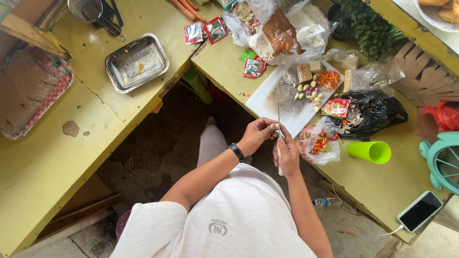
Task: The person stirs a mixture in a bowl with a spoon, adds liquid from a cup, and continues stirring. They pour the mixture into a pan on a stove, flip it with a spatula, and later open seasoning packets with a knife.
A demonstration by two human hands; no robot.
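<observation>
Yellow surface (224, 67) carrying cutting board (275, 102), bags and green cup (369, 152); right hand (287, 154) grips knife (278, 102), left hand (258, 134) pinches something small at its blade.

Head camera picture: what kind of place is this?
Probably a simple food-preparation spot, maybe outdoors. A white cutting board carries garlic cloves and shredded carrot, the right hand holds a knife, and a metal tray sits nearby.

**What the view leaves unclear**

The small piece pinched by the left hand (258, 134) is too tiny to identify. The right hand (287, 155) covers the knife (278, 107) handle. A red-checked tray (28, 91) at left, a teal fan (442, 162) at right and a far-right bowl (437, 14) run off the edges.
</observation>
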